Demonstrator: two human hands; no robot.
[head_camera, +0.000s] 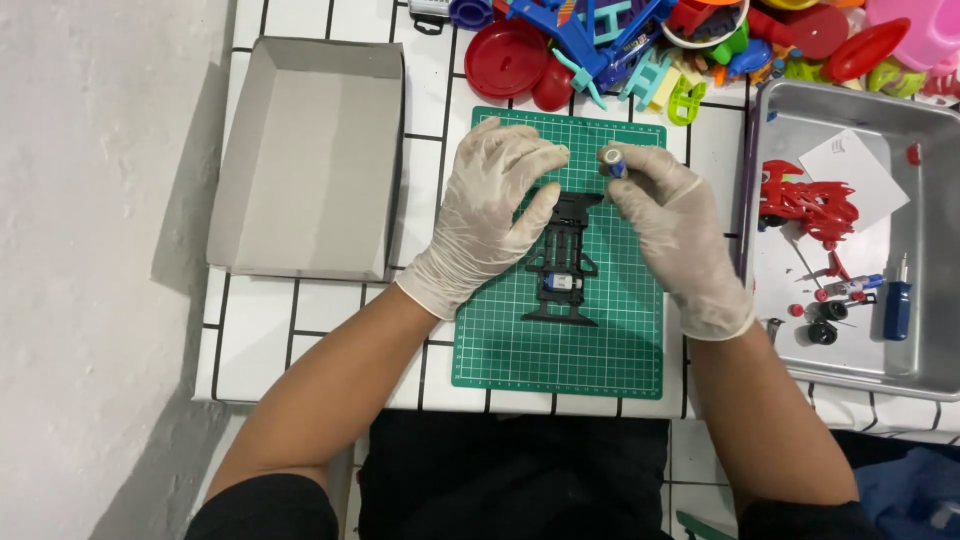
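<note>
Gloved, my right hand (668, 215) pinches a small blue-and-silver cylinder (612, 161) above the green mat (500, 340); my left hand (497, 205) steadies the black chassis (563, 262); I judge slippery fingertips could drop it off the bench (330, 310).

grey cardboard box lid (305, 160) | open, rectangular, left of green mat | white paper slip (852, 175) (in metal tray)

The right hand (668, 215) hides most of the small blue-and-white part (612, 162)
</note>
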